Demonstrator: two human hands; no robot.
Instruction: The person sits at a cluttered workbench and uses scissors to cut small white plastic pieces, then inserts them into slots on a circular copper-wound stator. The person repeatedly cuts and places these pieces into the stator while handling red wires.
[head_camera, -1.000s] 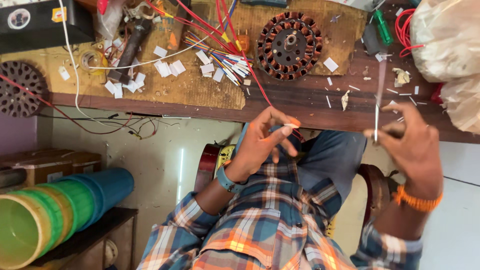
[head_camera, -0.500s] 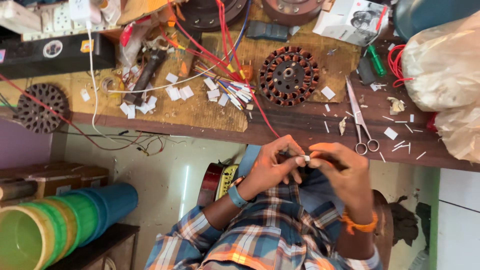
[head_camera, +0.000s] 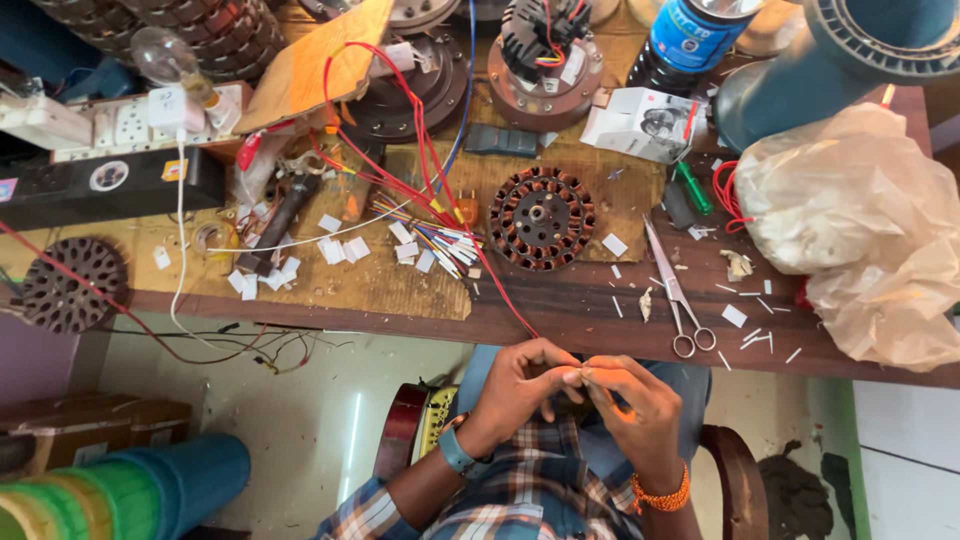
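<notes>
My left hand (head_camera: 515, 385) and right hand (head_camera: 635, 400) meet just below the edge of the surface (head_camera: 560, 320), over my lap. The fingertips of both pinch together on the end of a red wire (head_camera: 500, 290), and a small pale bit shows between them where the thumbs and forefingers touch. It is too small to tell whether that is a sleeve, a scrap of paper or bare strand. Both hands are closed narrow on it, neither holding anything else.

The wire runs up from my fingers across the surface edge toward the bundle of coloured leads (head_camera: 440, 240) lying just left of the stator (head_camera: 541, 217), which sits flat on the wooden board. So the stator stays on the surface while I work its lead off the edge.

As far as I can judge, the winding is already in: copper shows in the stator's slots all round. Cut white slips (head_camera: 340, 248) lie scattered left of the leads, and more trimmings lie near the scissors (head_camera: 675, 290), which rest untouched to the right of the stator. So the cutting looks largely done for now. What seems left is the lead ends: the one in my fingers is in hand, and the other leads in the bundle lie loose, not yet dressed as far as I can see.
</notes>
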